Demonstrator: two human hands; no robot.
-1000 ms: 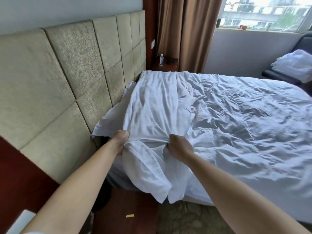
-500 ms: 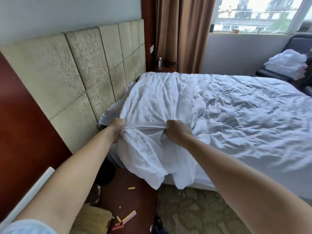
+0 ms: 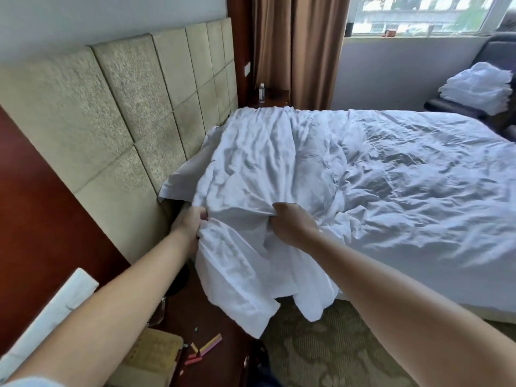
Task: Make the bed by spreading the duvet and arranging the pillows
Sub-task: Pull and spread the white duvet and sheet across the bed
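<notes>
A crumpled white duvet (image 3: 391,185) covers the bed, its near corner hanging down over the side toward the floor. My left hand (image 3: 190,223) grips the bunched edge of the duvet by the headboard end. My right hand (image 3: 293,224) grips the same edge a little to the right, with the fabric pulled taut between them. Beneath the duvet, a white sheet corner (image 3: 181,180) sticks out beside the headboard. No pillow shows on the bed.
A padded beige headboard (image 3: 134,107) runs along the left. A dark wood nightstand (image 3: 212,325) with coloured strips stands below my hands. Folded white linen (image 3: 477,90) lies on a dark chair at the right, and a water bottle (image 3: 261,92) stands by the brown curtain.
I have stepped back from the bed, so more floor and the nightstand show. Both hands keep their grip on the duvet edge, pulling it a little toward me.
</notes>
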